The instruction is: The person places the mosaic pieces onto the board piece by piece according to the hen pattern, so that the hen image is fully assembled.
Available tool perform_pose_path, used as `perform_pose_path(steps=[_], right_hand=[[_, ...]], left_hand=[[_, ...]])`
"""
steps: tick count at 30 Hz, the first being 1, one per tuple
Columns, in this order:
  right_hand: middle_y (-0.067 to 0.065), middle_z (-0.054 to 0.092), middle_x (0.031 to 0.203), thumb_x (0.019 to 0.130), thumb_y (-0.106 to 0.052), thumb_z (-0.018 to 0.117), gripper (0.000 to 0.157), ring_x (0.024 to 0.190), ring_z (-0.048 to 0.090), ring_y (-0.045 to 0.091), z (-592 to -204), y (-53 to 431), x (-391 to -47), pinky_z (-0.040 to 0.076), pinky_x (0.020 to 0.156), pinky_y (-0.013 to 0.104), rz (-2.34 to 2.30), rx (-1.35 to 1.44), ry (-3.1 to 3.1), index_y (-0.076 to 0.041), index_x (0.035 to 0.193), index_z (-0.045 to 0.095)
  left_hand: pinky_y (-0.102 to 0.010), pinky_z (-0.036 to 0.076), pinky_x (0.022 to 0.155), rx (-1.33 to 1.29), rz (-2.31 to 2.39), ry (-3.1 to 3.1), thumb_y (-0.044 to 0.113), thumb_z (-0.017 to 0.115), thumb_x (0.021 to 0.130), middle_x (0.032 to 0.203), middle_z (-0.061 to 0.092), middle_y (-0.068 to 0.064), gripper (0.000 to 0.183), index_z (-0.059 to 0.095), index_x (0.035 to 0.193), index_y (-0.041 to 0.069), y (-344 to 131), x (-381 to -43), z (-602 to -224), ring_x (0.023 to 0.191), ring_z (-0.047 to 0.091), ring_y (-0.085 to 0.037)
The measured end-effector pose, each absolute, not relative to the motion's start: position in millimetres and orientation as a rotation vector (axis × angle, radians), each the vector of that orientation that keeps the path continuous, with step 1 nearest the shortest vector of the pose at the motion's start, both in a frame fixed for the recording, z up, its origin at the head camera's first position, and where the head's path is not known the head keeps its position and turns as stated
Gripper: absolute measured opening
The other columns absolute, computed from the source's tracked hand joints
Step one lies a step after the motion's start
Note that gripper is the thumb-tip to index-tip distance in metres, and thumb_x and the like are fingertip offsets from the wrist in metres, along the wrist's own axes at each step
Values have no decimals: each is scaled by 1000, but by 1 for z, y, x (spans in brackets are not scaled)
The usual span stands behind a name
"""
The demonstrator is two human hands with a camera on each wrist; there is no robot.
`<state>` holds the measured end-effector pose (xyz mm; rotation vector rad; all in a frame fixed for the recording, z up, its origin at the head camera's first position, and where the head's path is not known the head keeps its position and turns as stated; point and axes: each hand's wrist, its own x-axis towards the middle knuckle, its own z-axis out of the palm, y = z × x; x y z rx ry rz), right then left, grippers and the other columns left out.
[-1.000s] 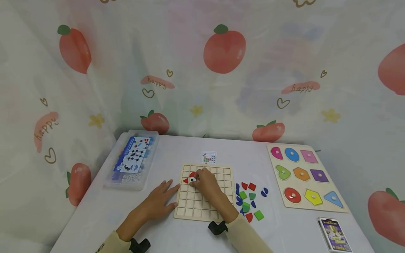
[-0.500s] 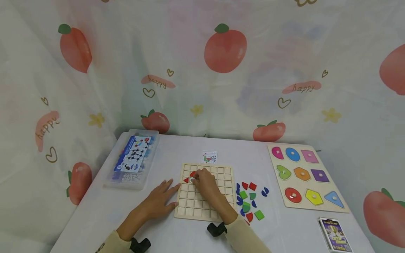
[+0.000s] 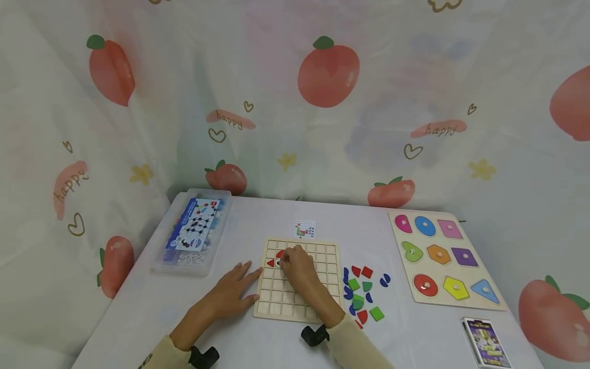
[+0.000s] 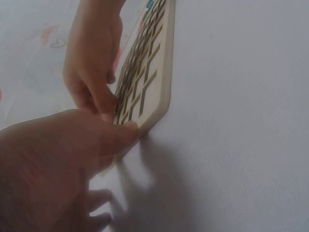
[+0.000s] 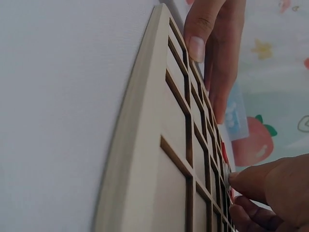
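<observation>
In the head view a wooden grid board [image 3: 276,310] lies on the white table. My left hand [image 3: 232,292] rests spread out at its left edge; in the left wrist view the thumb [image 4: 123,133] touches the board's rim. Over the upper left cells, my right hand [image 3: 301,271] pinches a small white piece [image 3: 278,263] with a black dot, mostly hidden by the fingers. A red triangle [image 3: 270,263] sits in a cell just left of it, and a red rounded piece [image 3: 279,253] just above.
Loose red, green and blue pieces [image 3: 358,302] lie right of the board. A small pattern card [image 3: 304,229] is behind it. Further out are a clear plastic box [image 3: 195,233], a shape puzzle board [image 3: 433,297] and a card pack [image 3: 486,342].
My right hand has shifted slightly left at the same cells, and its fingers now cover more of the white piece. The left hand has stayed in place.
</observation>
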<state>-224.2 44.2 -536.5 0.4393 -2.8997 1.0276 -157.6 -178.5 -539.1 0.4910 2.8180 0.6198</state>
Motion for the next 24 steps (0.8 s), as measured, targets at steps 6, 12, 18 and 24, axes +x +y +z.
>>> perform_pose_path(steps=[6,12,18,24], right_hand=[[4,65,98,98,-15,75,7,91,64,20,-530,65,-224,50,86,45,1082,413,-2875,-8,98,77],[11,66,111,99,-15,74,16,101,67,26,-526,117,-224,58,89,47,1139,255,-2907,-4,111,75],[16,64,113,98,-20,76,30,102,65,30,-521,174,-214,58,89,48,1058,87,-3022,-1,120,70],[14,61,97,92,-24,81,37,88,58,26,-514,206,-195,48,82,51,843,-91,-3189,2,114,65]], left_hand=[[-64,28,125,468,618,2829,41,67,102,172,31,-15,67,45,162,22,-177,-158,-539,160,24,-44],[-65,28,125,453,623,2829,41,67,102,172,31,-15,67,45,162,22,-174,-158,-540,160,24,-43],[-64,28,125,435,602,2833,42,66,102,173,30,-14,68,44,163,24,-173,-156,-540,160,23,-43],[-64,26,126,420,622,2813,41,67,101,173,30,-14,67,44,163,24,-173,-156,-537,161,22,-42]])
